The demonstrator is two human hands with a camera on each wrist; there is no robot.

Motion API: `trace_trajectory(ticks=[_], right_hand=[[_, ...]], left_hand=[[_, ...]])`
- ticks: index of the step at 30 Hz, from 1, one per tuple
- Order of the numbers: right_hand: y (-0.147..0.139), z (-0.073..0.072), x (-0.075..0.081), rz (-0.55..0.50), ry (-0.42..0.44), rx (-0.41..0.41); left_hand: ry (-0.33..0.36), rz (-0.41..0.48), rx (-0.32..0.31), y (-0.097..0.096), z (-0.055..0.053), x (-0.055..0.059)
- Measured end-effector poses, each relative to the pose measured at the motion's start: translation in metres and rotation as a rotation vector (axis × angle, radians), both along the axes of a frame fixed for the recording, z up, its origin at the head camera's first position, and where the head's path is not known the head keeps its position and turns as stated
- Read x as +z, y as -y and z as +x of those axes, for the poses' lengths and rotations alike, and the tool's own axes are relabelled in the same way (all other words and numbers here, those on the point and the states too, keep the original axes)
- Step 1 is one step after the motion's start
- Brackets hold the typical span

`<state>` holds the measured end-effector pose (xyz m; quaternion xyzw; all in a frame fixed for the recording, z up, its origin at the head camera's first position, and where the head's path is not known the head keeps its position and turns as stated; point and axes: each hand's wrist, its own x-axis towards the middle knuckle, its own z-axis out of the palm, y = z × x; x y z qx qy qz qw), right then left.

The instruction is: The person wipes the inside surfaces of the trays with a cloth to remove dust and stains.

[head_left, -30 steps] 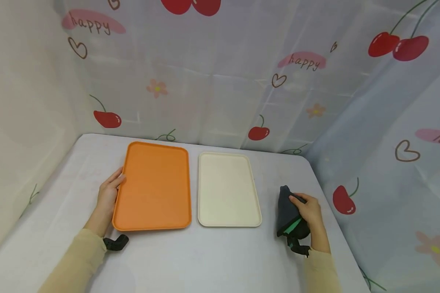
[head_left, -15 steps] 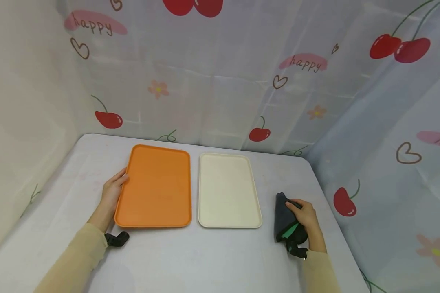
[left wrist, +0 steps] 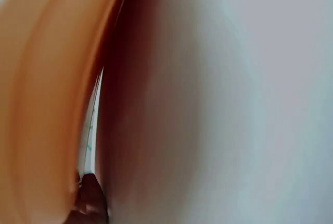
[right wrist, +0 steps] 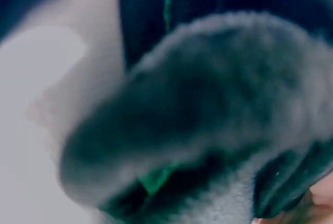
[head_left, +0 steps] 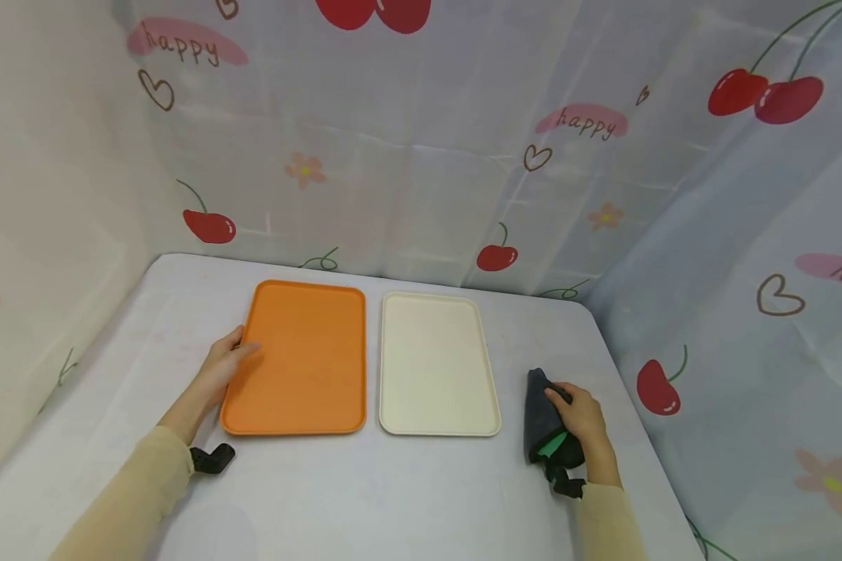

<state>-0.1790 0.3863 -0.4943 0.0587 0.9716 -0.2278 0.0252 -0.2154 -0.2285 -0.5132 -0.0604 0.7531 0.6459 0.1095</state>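
In the head view, an orange tray [head_left: 302, 358] lies on the left of the white table, beside a smaller cream tray [head_left: 436, 366]. At the orange tray's left rim is my left hand [head_left: 214, 370], its thumb blurred and stretched over the tray's surface. The left wrist view has the orange tray [left wrist: 47, 99] close up, with fingers [left wrist: 89, 200] right at its edge. My right hand [head_left: 582, 413] pinches a folded dark grey cloth item [head_left: 543, 413] with green inside, at the right of the table. Close up in the right wrist view, that cloth item [right wrist: 197, 88] has a fuzzy rim.
The white table [head_left: 407, 499] has a rounded far edge, with a cherry-print curtain [head_left: 407, 195] hanging behind it and along the right side. A pale curtain [head_left: 49, 195] hangs on the left. Black wrist mounts [head_left: 213, 458] sit at both sleeves.
The orange tray has shifted slightly right and come down near the cream tray. My left thumb has spread from the rim across its surface. My right hand and the cloth have moved slightly left and nearer.
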Motion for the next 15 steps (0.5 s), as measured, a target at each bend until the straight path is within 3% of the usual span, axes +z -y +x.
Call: trace_trajectory(ticks=[7, 10, 15], right_hand=[[0.007, 0.004, 0.010, 0.142, 0.044, -0.002], [0.008, 0.005, 0.013, 0.158, 0.051, -0.025], [0.010, 0.008, 0.021, 0.150, 0.037, -0.072]], left_hand=[[-0.069, -0.147, -0.125, -0.001, 0.007, 0.004], [-0.089, -0.203, -0.134, 0.000, 0.010, 0.008], [-0.107, -0.384, -0.091, 0.003, 0.016, 0.019]])
